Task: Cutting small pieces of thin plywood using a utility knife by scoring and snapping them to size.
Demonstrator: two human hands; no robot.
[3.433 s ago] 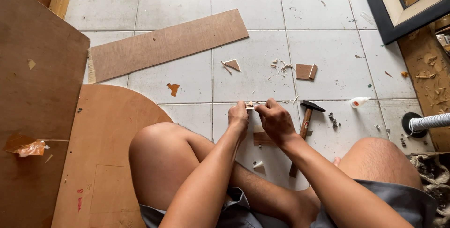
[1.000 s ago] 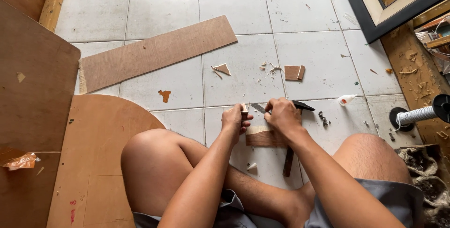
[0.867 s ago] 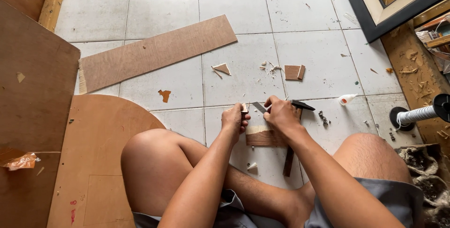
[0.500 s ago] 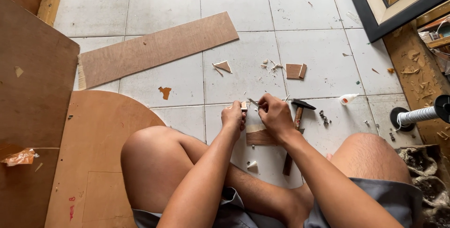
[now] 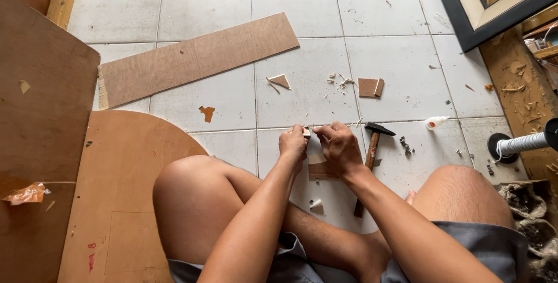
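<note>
Person sat cross-legged on the tiled floor, both hands brought together over the tile just ahead of the shins. Left hand was pinching a small wood piece between thumb and fingertips. Right hand had its fingers pressed together, fingertips meeting the same piece from the other side; whether it gripped anything else could not be told. The piece was held above a flat wood offcut lying on the floor under the hands.

Hammer lay on the floor just right of the right hand, dark head away from the person, wooden handle running back toward the leg. Small glue bottle lay farther right. Long plywood strip lay slantwise on the tiles toward the far left. Square wood scrap and triangular chip lay beyond the hands, shavings between them. Rounded plywood panel lay on the floor at the person's left knee
</note>
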